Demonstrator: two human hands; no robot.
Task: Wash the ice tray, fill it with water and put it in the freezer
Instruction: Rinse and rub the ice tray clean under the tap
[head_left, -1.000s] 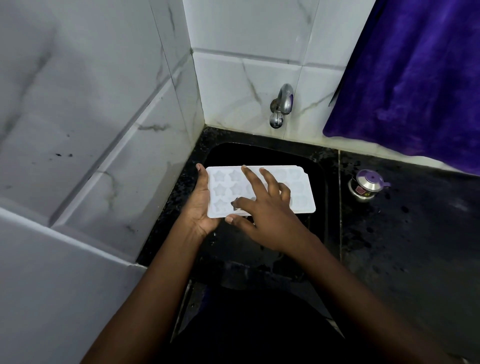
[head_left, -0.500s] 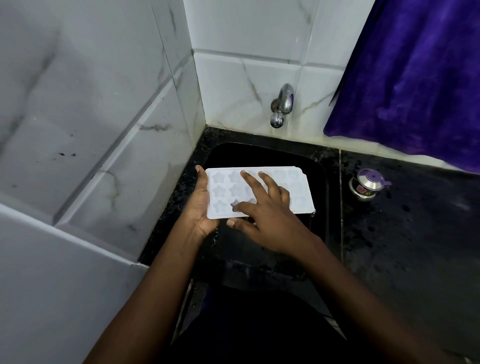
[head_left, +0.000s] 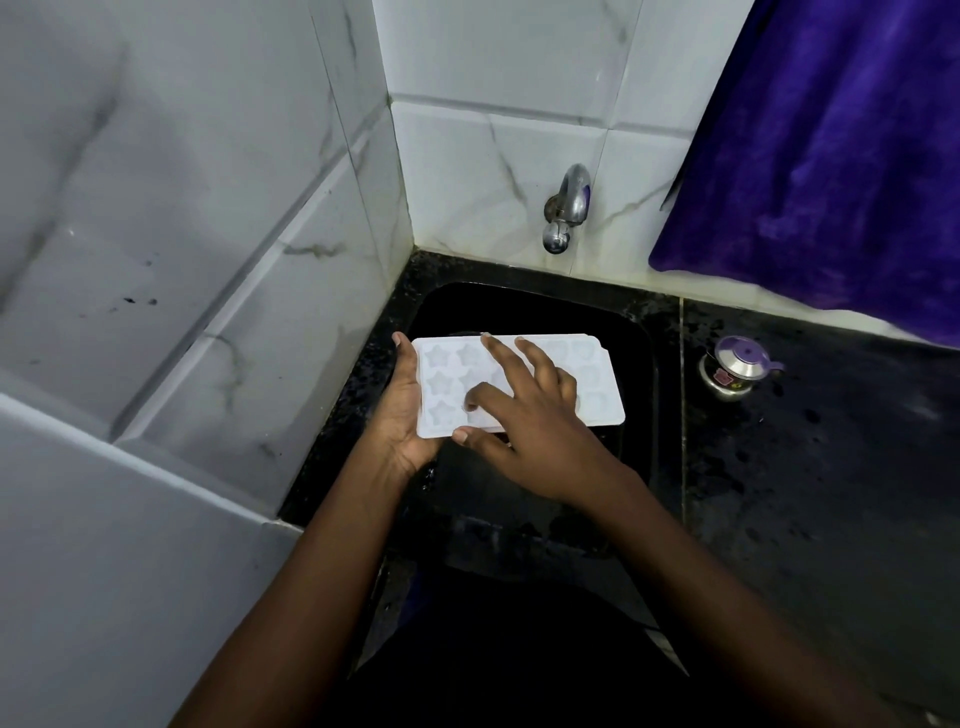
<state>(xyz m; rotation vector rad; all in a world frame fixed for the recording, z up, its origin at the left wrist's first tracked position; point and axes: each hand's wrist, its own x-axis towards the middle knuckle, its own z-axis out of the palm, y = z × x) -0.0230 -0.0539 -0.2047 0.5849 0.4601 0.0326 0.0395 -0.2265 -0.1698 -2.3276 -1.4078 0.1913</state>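
- Ice tray (head_left: 597, 384), white with star moulds, is held level over the black sink (head_left: 639, 364).
- Left hand (head_left: 402, 410) cups its end; right hand (head_left: 524, 410), fingers spread, rubs the cavities.
- Risk: one-ended grip may let it tip or slip.

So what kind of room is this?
Probably a kitchen washing corner: a black sink set in a dark counter, a metal tap on the tiled wall.

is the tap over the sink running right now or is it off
Off, as far as the picture shows. No stream falls from the tap toward the ice tray or the sink; a thin trickle would be hard to see.
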